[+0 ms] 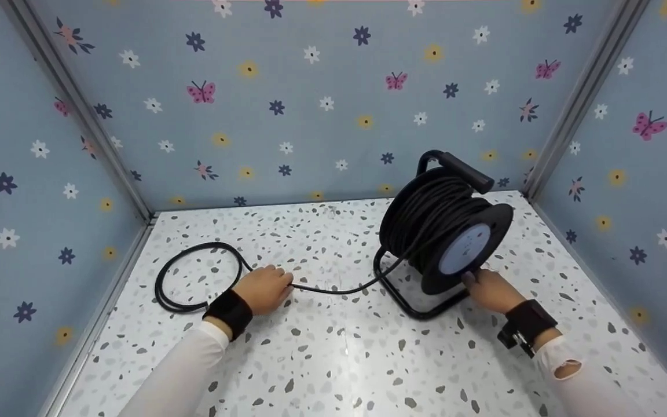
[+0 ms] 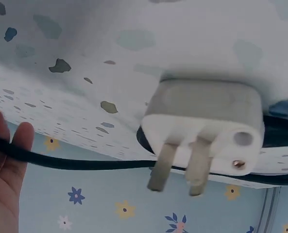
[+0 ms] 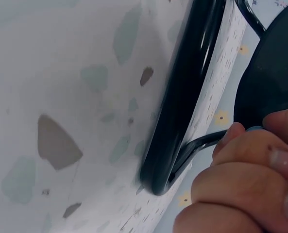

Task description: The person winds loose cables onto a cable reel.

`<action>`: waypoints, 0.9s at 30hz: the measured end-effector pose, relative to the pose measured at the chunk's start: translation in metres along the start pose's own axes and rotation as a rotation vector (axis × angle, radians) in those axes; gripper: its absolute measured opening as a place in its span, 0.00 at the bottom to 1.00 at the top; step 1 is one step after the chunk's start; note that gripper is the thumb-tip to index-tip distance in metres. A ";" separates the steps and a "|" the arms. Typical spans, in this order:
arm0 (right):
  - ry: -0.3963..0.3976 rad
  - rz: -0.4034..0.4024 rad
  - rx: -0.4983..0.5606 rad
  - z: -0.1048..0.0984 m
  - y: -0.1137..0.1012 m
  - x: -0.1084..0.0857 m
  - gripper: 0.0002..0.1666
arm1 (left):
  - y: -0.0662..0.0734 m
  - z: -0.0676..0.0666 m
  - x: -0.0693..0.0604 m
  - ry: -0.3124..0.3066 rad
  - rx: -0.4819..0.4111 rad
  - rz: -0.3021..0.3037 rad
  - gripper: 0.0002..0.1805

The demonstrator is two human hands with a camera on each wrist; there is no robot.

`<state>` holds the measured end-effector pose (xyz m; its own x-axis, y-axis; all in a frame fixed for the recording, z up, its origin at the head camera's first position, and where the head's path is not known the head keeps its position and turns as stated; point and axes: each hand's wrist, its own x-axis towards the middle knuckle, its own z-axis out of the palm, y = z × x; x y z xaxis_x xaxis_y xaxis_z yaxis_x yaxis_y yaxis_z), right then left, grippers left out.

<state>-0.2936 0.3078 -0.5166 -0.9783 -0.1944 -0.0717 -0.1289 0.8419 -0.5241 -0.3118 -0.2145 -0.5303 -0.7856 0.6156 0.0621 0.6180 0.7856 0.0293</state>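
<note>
A black cable reel (image 1: 414, 226) with a tubular stand leans at the right of the floor, cable wound round its drum. My right hand (image 1: 490, 289) pinches the lower rim of its front disc; in the right wrist view the fingers (image 3: 241, 179) are curled, and what exactly they grip is partly hidden. From the drum the black cable (image 1: 333, 292) runs left to my left hand (image 1: 264, 288), which holds it palm down. A white plug (image 2: 207, 126) with two flat prongs lies near the left wrist, hidden in the head view.
Left of the left hand the cable's free end lies in a loose coil (image 1: 162, 289). A blue flowered wall (image 1: 287, 127) stands right behind the reel, with side walls at left and right. The speckled white surface (image 1: 333, 359) spreads in front.
</note>
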 end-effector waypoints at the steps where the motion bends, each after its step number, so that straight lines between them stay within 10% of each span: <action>1: -0.009 -0.002 -0.003 0.001 -0.003 -0.001 0.23 | -0.001 -0.002 -0.005 0.014 0.003 0.013 0.13; 11: -0.064 -0.068 0.026 0.015 -0.028 -0.009 0.23 | 0.007 -0.012 -0.021 0.086 -0.020 0.031 0.22; 27: -0.028 -0.252 0.281 0.009 -0.088 -0.029 0.30 | 0.060 -0.032 0.030 0.211 -0.123 0.098 0.21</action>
<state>-0.2524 0.2345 -0.4757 -0.9162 -0.3948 0.0687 -0.3120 0.5953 -0.7404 -0.2968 -0.1507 -0.4950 -0.7059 0.6520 0.2768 0.7001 0.7016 0.1328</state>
